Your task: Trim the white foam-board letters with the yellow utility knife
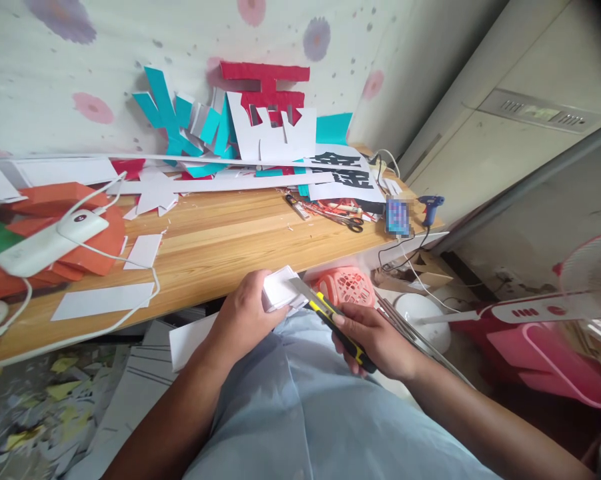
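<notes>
in the lower middle of the frame, the fingers of my left hand (pixel 243 310) are closed around a small stack of white, flat, rectangular pieces (pixel 280 288), my thumb pressed along its lower edge. just right of it, my right hand (pixel 373 337) has its fingers wrapped about a yellow-and-black utility knife (pixel 335 321), thumb on the handle. its bare metal blade (pixel 303 291) points to the upper left and lies against the right edge of the stack; i can't tell whether it bites in. both hands are above the light blue cloth (pixel 290 407) covering my lap, near the front edge of the long, wood-grained table (pixel 220 227).

on the table, at left, a white oblong device with a cable (pixel 45 247) rests on an orange cut-out shape (pixel 100 230), and a long white rectangular strip (pixel 103 301) lies near the front edge. upper centre, a red cut-out character (pixel 267 77) stands behind a white cut-out sheet (pixel 295 137), with a teal cut-out shape (pixel 163 110) to the left. right of centre i have dark-handled scissors (pixel 354 224), and farther right a blue glue gun (pixel 431 208). below the table edge sits a coral-pink perforated plastic basket (pixel 347 288).
</notes>
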`<state>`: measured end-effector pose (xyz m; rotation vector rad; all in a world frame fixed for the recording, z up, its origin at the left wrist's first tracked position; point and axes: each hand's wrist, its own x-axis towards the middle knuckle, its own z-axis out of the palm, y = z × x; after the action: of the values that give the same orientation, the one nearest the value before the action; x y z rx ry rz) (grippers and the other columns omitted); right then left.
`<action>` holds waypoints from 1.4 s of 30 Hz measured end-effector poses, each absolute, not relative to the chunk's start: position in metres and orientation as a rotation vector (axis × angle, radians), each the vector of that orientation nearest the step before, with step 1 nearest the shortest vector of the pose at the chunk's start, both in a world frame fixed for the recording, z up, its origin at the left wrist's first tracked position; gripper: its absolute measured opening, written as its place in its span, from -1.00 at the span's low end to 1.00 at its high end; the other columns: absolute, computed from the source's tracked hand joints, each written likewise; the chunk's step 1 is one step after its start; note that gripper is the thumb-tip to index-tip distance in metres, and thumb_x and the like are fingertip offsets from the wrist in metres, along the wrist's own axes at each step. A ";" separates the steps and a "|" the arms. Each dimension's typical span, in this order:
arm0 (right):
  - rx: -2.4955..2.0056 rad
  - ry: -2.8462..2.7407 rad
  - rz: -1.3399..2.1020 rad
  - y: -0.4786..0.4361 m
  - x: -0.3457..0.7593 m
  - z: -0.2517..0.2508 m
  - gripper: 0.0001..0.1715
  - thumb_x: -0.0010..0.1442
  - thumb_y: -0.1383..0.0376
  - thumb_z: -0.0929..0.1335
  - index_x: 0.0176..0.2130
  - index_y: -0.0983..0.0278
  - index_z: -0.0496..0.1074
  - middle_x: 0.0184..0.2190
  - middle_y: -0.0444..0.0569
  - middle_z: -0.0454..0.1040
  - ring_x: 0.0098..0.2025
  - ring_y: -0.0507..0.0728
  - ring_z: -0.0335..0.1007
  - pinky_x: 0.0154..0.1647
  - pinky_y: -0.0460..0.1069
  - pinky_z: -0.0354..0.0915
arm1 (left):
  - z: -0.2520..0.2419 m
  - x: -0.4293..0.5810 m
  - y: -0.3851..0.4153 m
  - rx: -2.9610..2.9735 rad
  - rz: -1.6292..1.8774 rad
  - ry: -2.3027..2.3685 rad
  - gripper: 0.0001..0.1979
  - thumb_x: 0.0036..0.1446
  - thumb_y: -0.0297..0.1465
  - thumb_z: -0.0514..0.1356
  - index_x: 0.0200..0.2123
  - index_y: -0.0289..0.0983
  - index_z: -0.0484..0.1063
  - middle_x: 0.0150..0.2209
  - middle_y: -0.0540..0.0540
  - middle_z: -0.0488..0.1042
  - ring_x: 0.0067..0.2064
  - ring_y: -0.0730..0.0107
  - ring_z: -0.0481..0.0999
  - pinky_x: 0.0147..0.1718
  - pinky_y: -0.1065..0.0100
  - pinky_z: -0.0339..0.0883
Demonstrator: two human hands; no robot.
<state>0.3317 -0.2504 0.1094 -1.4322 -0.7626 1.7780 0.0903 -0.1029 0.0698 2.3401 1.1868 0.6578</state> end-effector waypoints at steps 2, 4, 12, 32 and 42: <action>-1.515 -0.826 1.718 -0.250 0.337 0.115 -0.27 0.30 -0.36 0.47 -0.20 0.22 0.35 -0.40 -0.16 0.54 -0.62 -0.01 0.43 -0.69 -0.13 0.27 | 0.070 0.091 -0.103 2.338 0.651 1.211 -0.35 0.12 -0.26 0.52 0.20 -0.14 0.37 0.12 -0.19 0.64 0.15 -0.06 0.69 0.09 0.10 0.61; -1.547 -0.858 1.711 -0.250 0.340 0.119 -0.26 0.30 -0.37 0.46 -0.20 0.22 0.36 -0.42 -0.17 0.53 -0.62 -0.01 0.42 -0.69 -0.14 0.28 | 0.070 0.092 -0.102 2.339 0.644 1.217 -0.35 0.10 -0.28 0.53 0.21 -0.12 0.37 0.13 -0.18 0.65 0.15 -0.06 0.69 0.07 0.10 0.61; -1.583 -0.830 1.721 -0.249 0.338 0.120 -0.24 0.28 -0.40 0.45 -0.24 0.21 0.33 -0.43 -0.17 0.54 -0.62 0.00 0.43 -0.70 -0.14 0.27 | 0.067 0.091 -0.100 2.338 0.664 1.177 -0.35 0.14 -0.24 0.51 0.23 -0.10 0.35 0.15 -0.18 0.64 0.17 -0.06 0.68 0.12 0.08 0.60; -1.542 -0.767 1.724 -0.247 0.338 0.119 -0.28 0.30 -0.36 0.46 -0.23 0.20 0.33 -0.43 -0.16 0.55 -0.62 0.01 0.43 -0.71 -0.14 0.25 | 0.070 0.091 -0.102 2.387 0.688 1.130 -0.39 0.19 -0.23 0.48 0.24 -0.10 0.36 0.14 -0.18 0.65 0.16 -0.05 0.69 0.13 0.09 0.60; -1.542 -0.853 1.768 -0.250 0.330 0.118 -0.25 0.30 -0.39 0.44 -0.23 0.22 0.36 -0.42 -0.15 0.54 -0.59 0.00 0.40 -0.65 -0.12 0.24 | 0.067 0.094 -0.104 2.385 0.675 1.129 -0.33 0.14 -0.30 0.51 0.25 -0.15 0.35 0.15 -0.22 0.63 0.17 -0.08 0.68 0.13 0.08 0.60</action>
<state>0.3298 -0.2498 0.1182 -1.5415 -0.8531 1.7676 0.0937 -0.1041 0.0667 2.3851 1.1288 0.6745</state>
